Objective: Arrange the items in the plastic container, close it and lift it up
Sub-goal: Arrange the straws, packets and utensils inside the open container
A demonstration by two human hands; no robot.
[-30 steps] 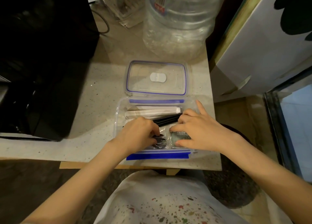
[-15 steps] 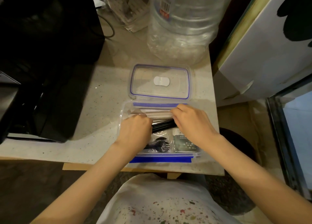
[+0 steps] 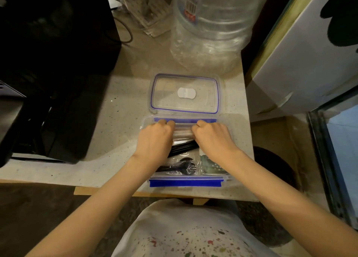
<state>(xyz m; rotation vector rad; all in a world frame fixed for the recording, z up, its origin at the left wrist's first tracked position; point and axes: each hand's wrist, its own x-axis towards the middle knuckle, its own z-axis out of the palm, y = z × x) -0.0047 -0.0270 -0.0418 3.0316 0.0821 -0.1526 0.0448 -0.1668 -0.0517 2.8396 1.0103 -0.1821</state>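
We see one speckled countertop [image 3: 124, 109]; at its near edge sits one plastic container [image 3: 186, 182], its lid [image 3: 185, 94] lying open behind it. Inside: black sticks [image 3: 184, 147], wrapped black cutlery [image 3: 184, 167] (one packet) and a sachet [image 3: 213, 166]. Left hand [image 3: 155, 138] and right hand [image 3: 213, 138] curl round a pale wrapped item [image 3: 183, 133]. One water jug [image 3: 211, 24] stands behind the lid.

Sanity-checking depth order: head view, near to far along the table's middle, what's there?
Near blue clasp → wrapped black cutlery → black sticks → white wrapped packet held by both hands → loose lid → big clear water bottle.
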